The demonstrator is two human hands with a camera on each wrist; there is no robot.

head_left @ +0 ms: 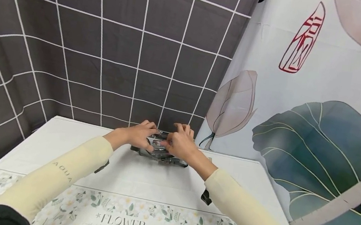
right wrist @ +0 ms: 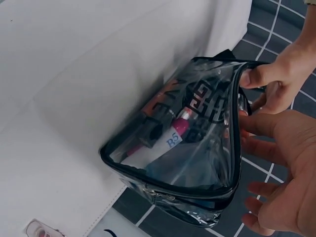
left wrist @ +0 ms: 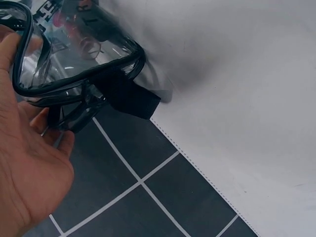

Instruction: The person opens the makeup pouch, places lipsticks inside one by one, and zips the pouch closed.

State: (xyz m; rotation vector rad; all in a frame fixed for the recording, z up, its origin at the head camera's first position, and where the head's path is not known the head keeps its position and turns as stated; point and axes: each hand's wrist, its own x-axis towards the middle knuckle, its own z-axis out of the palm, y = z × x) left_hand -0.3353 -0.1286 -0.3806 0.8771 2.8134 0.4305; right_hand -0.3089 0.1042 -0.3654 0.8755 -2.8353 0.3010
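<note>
A clear plastic pouch (right wrist: 197, 133) with black trim and dark lettering lies on the white tabletop near its back edge. Through its side a white tube marked B5 (right wrist: 165, 148) with a magenta cap shows, among other items hard to make out. My left hand (head_left: 137, 135) pinches the pouch's rim, thumb on the near side. At the same rim, my right hand (right wrist: 291, 168) has its thumb and forefinger on the edge, the other fingers spread apart from it. What lies between those fingertips is partly hidden. A black tab (left wrist: 131, 101) sticks out from the pouch's end.
A small clear item with pink inside (right wrist: 42, 229) lies on the table near the right wrist. A floral mat (head_left: 123, 220) covers the table's front. Behind stand a dark grid-patterned cloth (head_left: 121, 42) and a leaf-printed curtain (head_left: 300, 144).
</note>
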